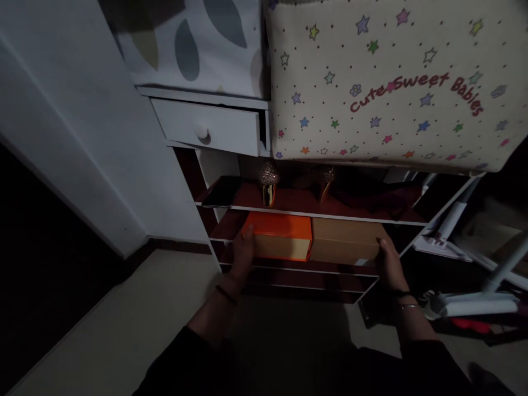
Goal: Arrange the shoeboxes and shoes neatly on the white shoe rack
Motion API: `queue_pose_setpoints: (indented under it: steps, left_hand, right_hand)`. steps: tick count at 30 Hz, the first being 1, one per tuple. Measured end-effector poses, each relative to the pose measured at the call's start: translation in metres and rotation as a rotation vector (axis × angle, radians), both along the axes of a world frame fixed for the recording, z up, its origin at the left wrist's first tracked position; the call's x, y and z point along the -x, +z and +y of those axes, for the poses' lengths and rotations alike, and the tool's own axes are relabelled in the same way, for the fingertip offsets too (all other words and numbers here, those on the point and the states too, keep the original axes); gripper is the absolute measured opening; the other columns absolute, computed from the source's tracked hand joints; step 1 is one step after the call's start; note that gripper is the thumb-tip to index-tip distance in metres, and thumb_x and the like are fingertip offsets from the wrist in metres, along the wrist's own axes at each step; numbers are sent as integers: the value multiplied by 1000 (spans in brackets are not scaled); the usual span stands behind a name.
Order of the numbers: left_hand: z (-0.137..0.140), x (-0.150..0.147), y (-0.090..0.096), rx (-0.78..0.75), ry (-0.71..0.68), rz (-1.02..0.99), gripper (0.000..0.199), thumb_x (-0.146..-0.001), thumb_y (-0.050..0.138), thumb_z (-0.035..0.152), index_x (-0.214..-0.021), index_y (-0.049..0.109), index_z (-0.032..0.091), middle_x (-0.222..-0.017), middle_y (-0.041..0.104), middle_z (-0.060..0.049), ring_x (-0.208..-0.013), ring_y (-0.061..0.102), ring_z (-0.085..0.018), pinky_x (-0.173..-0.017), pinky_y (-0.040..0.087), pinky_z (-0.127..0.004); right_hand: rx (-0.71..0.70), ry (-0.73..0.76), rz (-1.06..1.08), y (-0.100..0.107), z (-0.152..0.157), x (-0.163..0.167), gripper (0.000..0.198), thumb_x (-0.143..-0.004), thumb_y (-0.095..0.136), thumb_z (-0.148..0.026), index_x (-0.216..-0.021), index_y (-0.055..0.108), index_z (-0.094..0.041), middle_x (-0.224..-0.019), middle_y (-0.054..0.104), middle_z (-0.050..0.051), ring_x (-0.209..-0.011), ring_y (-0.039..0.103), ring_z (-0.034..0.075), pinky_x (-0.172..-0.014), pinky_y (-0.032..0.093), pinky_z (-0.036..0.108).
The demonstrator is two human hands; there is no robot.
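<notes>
While low on the shelf (289,212) under glittery heels (269,181), left hand (243,252) grasping orange box (284,235) end, right hand (388,263) gripping brown box (344,240) beside it, boxes touching

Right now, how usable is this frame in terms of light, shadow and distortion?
Head view: dim overall, with deep shadow at the left edge and lower shelves; the star-print fabric bin and white drawer are brightest. Left hand and right hand at the ends of the orange box are underlit but readable. Straight edges bow from the wide lens; no glare.
</notes>
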State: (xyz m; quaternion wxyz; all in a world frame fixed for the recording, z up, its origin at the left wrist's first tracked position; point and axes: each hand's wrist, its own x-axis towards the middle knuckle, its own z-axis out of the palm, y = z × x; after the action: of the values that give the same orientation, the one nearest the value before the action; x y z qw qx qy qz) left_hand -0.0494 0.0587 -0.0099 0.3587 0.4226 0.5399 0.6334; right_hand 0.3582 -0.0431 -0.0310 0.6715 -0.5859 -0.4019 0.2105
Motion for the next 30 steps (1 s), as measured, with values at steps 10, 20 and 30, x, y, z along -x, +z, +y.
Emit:
queue_pose_setpoints:
  steps: [10, 20, 30]
  left_hand:
    - [-10, -4, -6, -17, -47, -17, 52, -85, 67, 69, -93, 72, 18, -106, 78, -13, -111, 72, -34, -105, 56, -46]
    - [-11, 0, -8, 65, 13, 40, 53, -85, 67, 71, -93, 72, 19, -105, 77, -16, -111, 71, -36, -101, 56, -48]
    - [-12, 1, -11, 65, -19, 52, 68, -77, 66, 85, -90, 70, 18, -98, 76, -12, -101, 70, -31, -91, 57, -41]
  right_hand:
    - [55, -102, 15, -11, 5, -8, 80, -83, 60, -78, -125, 74, -11, -136, 71, 18, -130, 61, 38, -112, 45, 49]
    - [33, -253, 38, -4, 1, 10, 66, -84, 63, -77, -120, 70, -21, -124, 73, 11, -118, 65, 32, -101, 52, 45]
    - [27, -206, 27, 3, -6, 2, 63, -82, 68, -74, -113, 74, -20, -121, 74, 9, -119, 64, 31, -104, 49, 43]
